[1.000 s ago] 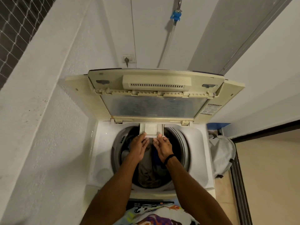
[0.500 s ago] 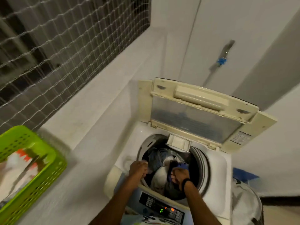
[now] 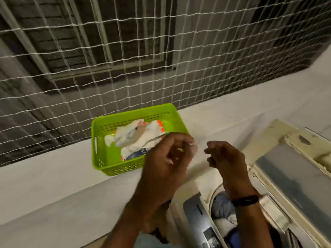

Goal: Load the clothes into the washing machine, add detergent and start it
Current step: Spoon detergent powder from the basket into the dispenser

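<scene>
The pale surface [image 3: 62,185] runs from near left to far right. The washing machine [image 3: 206,179] stands against its near right side, with the lid [image 3: 290,169] raised and some laundry [image 3: 222,203] already in the drum. The green basket [image 3: 100,140] sits on the surface by the netting, left of the machine, and the remaining clothes [image 3: 136,138], white with orange, are heaped in its right half.

Your left hand [image 3: 166,158] hangs just in front of the basket's near right corner. Your right hand [image 3: 227,158] is beside it, above the machine's left edge. The fingers of both hands are loosely curled and seem to hold nothing, though motion blur softens them.

You appear to be going for the next load. Reach over the near rim and down into the heap, not at its top layer. Gather the cloth with both hands so no piece trails or snags on the basket wall. Lift it clear before you swing right, and keep the bundle low over the drum opening when you release it.
</scene>
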A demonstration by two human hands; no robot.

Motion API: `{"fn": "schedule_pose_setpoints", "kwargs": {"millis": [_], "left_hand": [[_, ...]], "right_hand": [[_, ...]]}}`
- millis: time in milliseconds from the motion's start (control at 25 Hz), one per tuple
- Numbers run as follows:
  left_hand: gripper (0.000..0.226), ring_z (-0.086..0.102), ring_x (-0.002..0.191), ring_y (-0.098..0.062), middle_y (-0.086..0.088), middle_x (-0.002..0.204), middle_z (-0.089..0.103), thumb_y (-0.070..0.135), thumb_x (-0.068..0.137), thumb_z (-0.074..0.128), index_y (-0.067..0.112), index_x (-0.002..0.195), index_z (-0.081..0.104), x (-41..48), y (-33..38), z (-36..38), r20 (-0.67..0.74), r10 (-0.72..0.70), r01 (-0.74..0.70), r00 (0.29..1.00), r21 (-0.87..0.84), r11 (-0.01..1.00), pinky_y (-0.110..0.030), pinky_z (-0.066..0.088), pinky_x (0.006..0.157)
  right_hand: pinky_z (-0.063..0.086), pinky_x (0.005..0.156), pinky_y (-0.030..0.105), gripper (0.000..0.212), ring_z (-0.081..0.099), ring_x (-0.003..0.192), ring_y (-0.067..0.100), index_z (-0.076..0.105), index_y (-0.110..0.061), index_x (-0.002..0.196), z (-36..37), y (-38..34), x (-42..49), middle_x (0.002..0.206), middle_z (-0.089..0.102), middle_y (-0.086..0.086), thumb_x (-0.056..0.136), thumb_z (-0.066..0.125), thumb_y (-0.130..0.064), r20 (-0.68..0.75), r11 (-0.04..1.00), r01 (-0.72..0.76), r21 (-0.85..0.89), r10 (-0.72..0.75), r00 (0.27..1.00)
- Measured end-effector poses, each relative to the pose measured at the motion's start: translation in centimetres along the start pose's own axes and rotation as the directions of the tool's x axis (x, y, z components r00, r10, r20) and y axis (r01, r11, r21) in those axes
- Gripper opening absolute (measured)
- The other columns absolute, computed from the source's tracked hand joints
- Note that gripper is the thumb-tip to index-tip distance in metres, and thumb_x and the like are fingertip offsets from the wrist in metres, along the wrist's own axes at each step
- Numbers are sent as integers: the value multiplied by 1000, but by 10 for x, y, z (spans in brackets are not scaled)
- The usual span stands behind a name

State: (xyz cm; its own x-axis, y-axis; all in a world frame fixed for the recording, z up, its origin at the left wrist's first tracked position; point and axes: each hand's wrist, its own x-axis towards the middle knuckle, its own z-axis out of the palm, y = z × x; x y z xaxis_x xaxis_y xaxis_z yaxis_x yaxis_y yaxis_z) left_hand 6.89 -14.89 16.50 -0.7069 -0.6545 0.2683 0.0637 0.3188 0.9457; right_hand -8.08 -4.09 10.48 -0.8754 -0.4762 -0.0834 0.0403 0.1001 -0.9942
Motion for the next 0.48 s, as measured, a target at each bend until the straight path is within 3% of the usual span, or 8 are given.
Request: {"fn": "schedule_pose_setpoints", "kwargs": {"millis": [40, 80, 160, 200, 280, 400, 480], "left_hand": [[8, 65, 72, -4, 15, 86, 70, 16, 92, 68, 23, 96, 67, 3, 3, -22, -148, 72, -61, 986, 78, 995, -16, 49, 66], [11, 64, 73, -3, 16, 86, 70, 16, 92, 68, 27, 94, 67, 7, 2, -43, -291, 116, -64, 950, 180, 982, -18, 50, 68], [10, 62, 80, -3, 14, 89, 69, 22, 93, 65, 32, 93, 66, 17, -15, -81, -486, 147, 21, 861, 323, 946, -29, 53, 77], [7, 63, 86, -10, 12, 93, 69, 26, 93, 63, 31, 97, 67, 22, -27, -96, -524, 168, 57, 835, 386, 921, -37, 53, 81], [18, 62, 97, -24, 3, 104, 69, 32, 94, 59, 25, 108, 68, 29, -56, -119, -528, 196, 140, 826, 530, 836, -46, 50, 88], [42, 55, 111, -35, -11, 118, 64, 43, 91, 56, 20, 126, 60, 35, -95, -132, -505, 58, 323, 861, 631, 706, -44, 43, 94], [49, 51, 120, -36, -16, 127, 58, 43, 92, 61, 20, 134, 54, 37, -107, -131, -496, -160, 426, 854, 487, 762, -43, 43, 96]], "right_hand": [[49, 61, 19, 11, 64, 61, 9, 70, -14, 91, 18, -15, 0, 79, 73, 2, 91, 62, -6, 16, 972, 142, -188, -141, 990], [46, 60, 16, 11, 63, 60, 5, 69, -19, 89, 35, -26, 1, 78, 72, -5, 93, 61, -12, 55, 875, 303, -378, -305, 951], [44, 62, 21, 9, 63, 62, 9, 68, -22, 88, 70, -41, 10, 79, 71, -7, 91, 59, -21, 207, 587, 552, -593, -551, 809], [46, 65, 28, 8, 64, 65, 17, 68, -20, 88, 85, -42, 19, 79, 72, -2, 88, 60, -21, 310, 456, 634, -625, -600, 737], [49, 66, 35, 11, 66, 67, 29, 69, -16, 84, 113, -39, 40, 74, 72, 7, 78, 64, -22, 480, 210, 695, -688, -586, 653], [43, 66, 34, 14, 62, 78, 33, 67, -16, 79, 130, -33, 62, 71, 68, 7, 73, 65, -28, 519, -44, 539, -841, -346, 782], [40, 74, 32, 14, 57, 92, 32, 64, -16, 86, 131, -33, 66, 81, 69, 6, 78, 64, -27, 501, -96, 492, -865, -179, 847]]}}
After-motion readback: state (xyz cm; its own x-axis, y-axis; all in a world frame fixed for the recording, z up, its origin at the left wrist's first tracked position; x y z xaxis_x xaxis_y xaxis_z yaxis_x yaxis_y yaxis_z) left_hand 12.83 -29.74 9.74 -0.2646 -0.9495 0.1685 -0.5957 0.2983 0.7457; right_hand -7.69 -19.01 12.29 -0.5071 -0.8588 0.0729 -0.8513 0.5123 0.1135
